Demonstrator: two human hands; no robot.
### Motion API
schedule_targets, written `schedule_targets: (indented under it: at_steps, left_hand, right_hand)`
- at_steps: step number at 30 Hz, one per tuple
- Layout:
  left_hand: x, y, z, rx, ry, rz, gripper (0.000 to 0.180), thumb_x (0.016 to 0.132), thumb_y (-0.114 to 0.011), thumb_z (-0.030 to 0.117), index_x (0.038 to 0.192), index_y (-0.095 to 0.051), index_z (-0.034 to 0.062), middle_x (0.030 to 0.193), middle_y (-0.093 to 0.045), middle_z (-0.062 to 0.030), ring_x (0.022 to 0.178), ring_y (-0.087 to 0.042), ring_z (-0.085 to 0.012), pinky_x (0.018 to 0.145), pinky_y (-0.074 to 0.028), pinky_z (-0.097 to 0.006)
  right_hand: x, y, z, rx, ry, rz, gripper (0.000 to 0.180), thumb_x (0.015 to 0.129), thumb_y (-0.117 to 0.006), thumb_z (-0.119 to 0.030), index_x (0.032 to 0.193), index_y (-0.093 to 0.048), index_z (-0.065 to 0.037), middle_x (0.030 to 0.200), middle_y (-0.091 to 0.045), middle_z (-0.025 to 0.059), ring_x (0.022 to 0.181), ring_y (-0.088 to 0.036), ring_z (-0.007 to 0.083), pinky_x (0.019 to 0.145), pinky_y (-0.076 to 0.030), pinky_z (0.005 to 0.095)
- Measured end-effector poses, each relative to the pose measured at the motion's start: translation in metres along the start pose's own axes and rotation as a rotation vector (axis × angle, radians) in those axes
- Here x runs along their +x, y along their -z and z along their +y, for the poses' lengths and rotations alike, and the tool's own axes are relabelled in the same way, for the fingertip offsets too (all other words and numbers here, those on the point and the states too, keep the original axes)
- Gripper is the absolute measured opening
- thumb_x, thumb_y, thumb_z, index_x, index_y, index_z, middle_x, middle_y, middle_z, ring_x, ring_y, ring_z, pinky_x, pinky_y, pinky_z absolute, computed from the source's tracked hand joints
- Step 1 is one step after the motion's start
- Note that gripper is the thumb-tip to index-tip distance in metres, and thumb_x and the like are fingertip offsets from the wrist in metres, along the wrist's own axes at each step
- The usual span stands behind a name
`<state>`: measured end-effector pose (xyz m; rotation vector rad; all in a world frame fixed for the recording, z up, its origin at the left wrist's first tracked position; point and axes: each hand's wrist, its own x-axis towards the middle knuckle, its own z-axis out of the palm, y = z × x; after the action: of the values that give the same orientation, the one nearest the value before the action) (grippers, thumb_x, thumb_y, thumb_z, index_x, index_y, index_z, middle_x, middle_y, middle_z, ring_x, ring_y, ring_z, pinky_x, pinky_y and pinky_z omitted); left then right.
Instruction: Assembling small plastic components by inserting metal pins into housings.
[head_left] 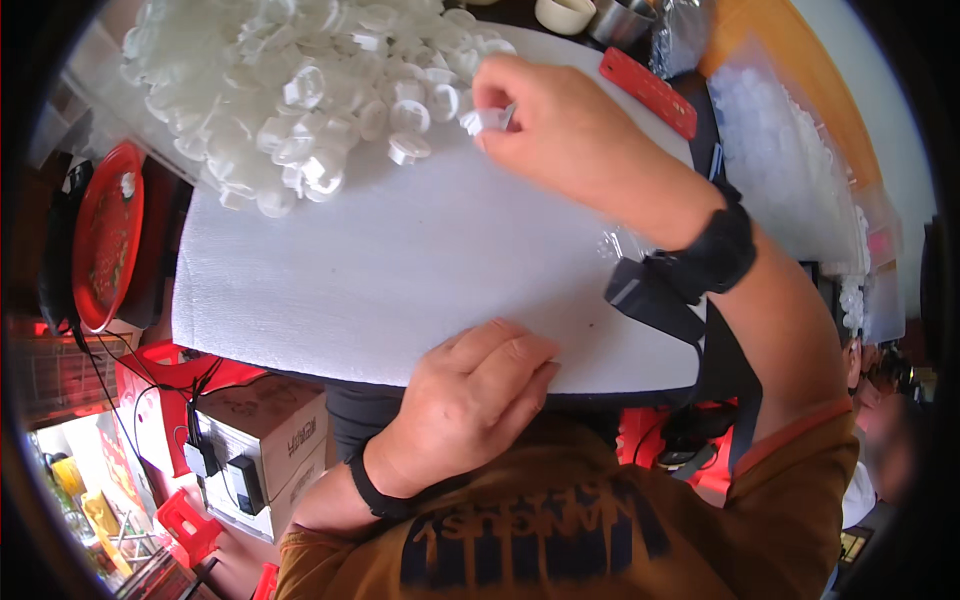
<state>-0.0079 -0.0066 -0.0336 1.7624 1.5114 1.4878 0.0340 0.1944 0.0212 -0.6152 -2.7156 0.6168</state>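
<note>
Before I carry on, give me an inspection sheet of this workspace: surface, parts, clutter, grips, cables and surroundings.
Surface: pale tabletop, with a small dark speck at the near right.
Job's things: white plastic pieces heaped far left; one held piece.
Clutter: flat red case, cream bowl and metal cup at the far side.
Grips: right grip pinches the held piece; left grip curled at the near edge, contents hidden.
Cables: black cables beside the cardboard box.
Surroundings: red tray left, clear bag right.

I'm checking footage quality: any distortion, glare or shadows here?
Head view: fisheye bends the near edge of the white tabletop; glare brightens the heaped plastic pieces; the far lower left looks washed out; soft shadow lies beside the left hand.
</note>
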Motion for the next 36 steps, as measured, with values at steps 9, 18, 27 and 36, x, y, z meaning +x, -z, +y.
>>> schedule_targets:
  at_steps: [9,18,27,36]
  left_hand:
    - [0.010,-0.008,0.009,0.136,0.082,-0.062,0.022,0.070,-0.067,-0.003,0.090,-0.061,0.0011,0.079,-0.058,-0.0113,0.063,-0.059,-0.0260,0.054,-0.048,-0.032]
    - [0.058,-0.023,0.030,0.335,0.203,-0.304,0.020,0.072,-0.064,-0.004,0.091,-0.060,-0.0010,0.079,-0.058,-0.0140,0.063,-0.058,-0.0267,0.053,-0.047,-0.032]
    - [0.093,-0.062,0.020,0.517,0.203,-0.412,0.011,0.077,-0.058,-0.007,0.087,-0.059,-0.0028,0.081,-0.054,-0.0100,0.063,-0.053,-0.0158,0.053,-0.041,-0.025]
    - [0.093,-0.062,0.022,0.637,0.187,-0.353,0.010,0.074,-0.062,-0.006,0.082,-0.059,-0.0007,0.075,-0.054,-0.0068,0.058,-0.049,-0.0134,0.048,-0.037,-0.025]
  right_hand:
    - [-0.127,0.070,0.017,1.035,-0.498,0.072,0.028,0.085,-0.051,-0.014,0.110,-0.053,-0.002,0.087,-0.059,0.0073,0.064,-0.058,0.0132,0.058,-0.046,0.0254]
    - [-0.185,0.041,0.073,1.507,-0.687,0.241,0.027,0.085,-0.049,-0.018,0.109,-0.052,-0.005,0.101,-0.062,0.0170,0.057,-0.058,0.0139,0.051,-0.046,0.0238]
    - [-0.192,0.045,0.067,1.534,-0.710,0.137,0.025,0.079,-0.047,-0.013,0.103,-0.053,-0.006,0.090,-0.063,0.0173,0.046,-0.053,0.0136,0.044,-0.043,0.0216]
    - [-0.191,0.047,0.067,1.523,-0.720,0.050,0.031,0.082,-0.047,-0.015,0.109,-0.052,-0.002,0.100,-0.061,0.0201,0.056,-0.058,0.0156,0.053,-0.047,0.0242]
